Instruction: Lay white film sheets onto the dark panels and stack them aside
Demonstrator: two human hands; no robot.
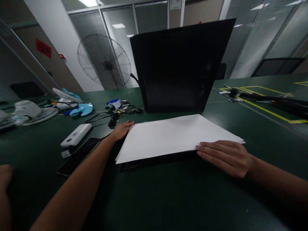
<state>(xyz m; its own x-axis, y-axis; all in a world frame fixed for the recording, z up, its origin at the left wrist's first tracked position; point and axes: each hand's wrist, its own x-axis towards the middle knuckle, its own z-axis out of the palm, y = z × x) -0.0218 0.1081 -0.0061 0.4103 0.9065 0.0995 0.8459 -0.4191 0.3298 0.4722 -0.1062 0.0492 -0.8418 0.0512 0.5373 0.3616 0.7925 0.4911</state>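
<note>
A stack of white paper sheets (163, 136) lies in front of me on a dark flat thing (149, 161), mostly hidden beneath it. The sheets' edges are slightly out of line at the corners. My left hand (122, 130) rests at the far left corner of the paper, its fingers stretched out along the edge. Across the near right edge lies my right hand (225, 157), fingers straight and side by side, their tips touching the paper; its thumb is hidden. Behind the paper a large black panel (179, 69) stands upright, leaning slightly back.
Left of my forearm are a white power bank (76, 134) and a dark phone (80, 155). Farther back lie fan parts (83, 109) and tangled cables (113, 120). Another hand (4, 175) shows at the left edge. Black rods (271, 98) lie at right on the green table (168, 199).
</note>
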